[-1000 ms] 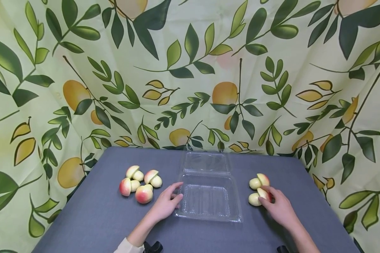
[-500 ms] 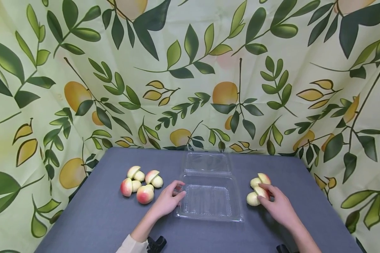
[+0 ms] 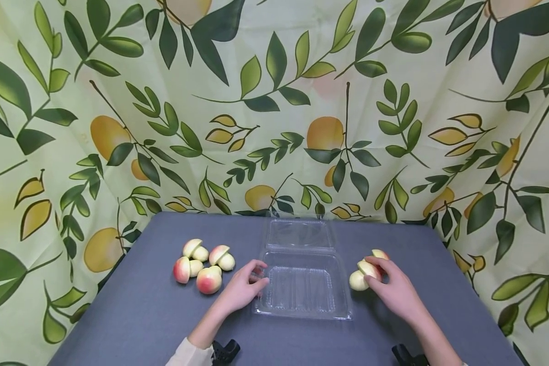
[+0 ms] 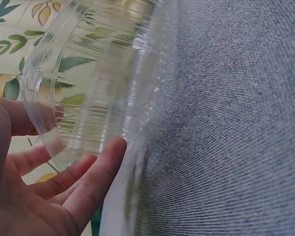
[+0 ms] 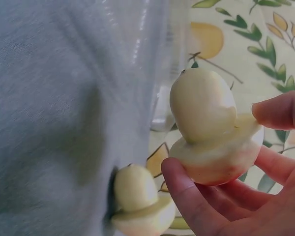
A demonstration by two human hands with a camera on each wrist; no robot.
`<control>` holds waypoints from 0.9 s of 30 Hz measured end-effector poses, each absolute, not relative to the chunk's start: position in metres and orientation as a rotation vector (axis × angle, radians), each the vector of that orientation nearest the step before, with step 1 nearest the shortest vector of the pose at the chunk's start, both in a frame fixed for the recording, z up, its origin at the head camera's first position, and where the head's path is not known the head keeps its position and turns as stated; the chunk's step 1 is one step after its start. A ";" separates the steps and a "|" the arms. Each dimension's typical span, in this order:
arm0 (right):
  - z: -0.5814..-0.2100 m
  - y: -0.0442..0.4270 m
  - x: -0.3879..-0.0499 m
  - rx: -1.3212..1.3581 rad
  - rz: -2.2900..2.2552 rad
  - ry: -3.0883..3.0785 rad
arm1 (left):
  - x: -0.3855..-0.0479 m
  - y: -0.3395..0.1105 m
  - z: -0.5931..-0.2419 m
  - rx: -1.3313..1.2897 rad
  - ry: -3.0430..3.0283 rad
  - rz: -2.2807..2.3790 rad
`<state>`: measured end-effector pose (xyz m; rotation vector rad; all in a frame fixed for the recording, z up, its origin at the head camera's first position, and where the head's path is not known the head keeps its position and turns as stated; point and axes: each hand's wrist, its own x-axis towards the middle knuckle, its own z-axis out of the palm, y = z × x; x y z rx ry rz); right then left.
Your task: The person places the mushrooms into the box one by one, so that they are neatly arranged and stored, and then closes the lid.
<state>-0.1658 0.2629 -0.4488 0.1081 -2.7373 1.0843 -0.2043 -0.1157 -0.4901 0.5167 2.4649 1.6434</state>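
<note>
My right hand pinches a toy mushroom with a cream stem and red-blushed cap, off the table to the right of the clear plastic clamshell container. In the right wrist view, thumb and fingers grip the cap of that mushroom. A second toy mushroom lies behind it, partly hidden by the right hand in the head view. The container's lid is folded back. At its left rim, my left hand has relaxed, spread fingers touching the side; in the left wrist view they lie along the wall.
Several toy mushrooms stand grouped on the left of the grey table. A leaf-and-fruit patterned cloth hangs behind and at both sides. Black wrist mounts show near the front edge.
My right hand has lifted the nearer mushroom on the right and shifted it left, toward the container. The left hand stays at the container's rim.
</note>
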 end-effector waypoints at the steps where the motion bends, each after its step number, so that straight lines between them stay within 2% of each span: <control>1: -0.446 0.261 -0.166 0.119 1.090 -2.742 | -0.204 -0.116 -0.490 0.516 2.471 1.633; 14: -0.429 0.231 -0.177 0.281 1.136 -2.708 | -0.204 -0.116 -0.491 0.486 2.525 1.584; 27: -0.431 0.206 -0.186 0.365 1.215 -2.717 | -0.203 -0.116 -0.490 0.499 2.535 1.587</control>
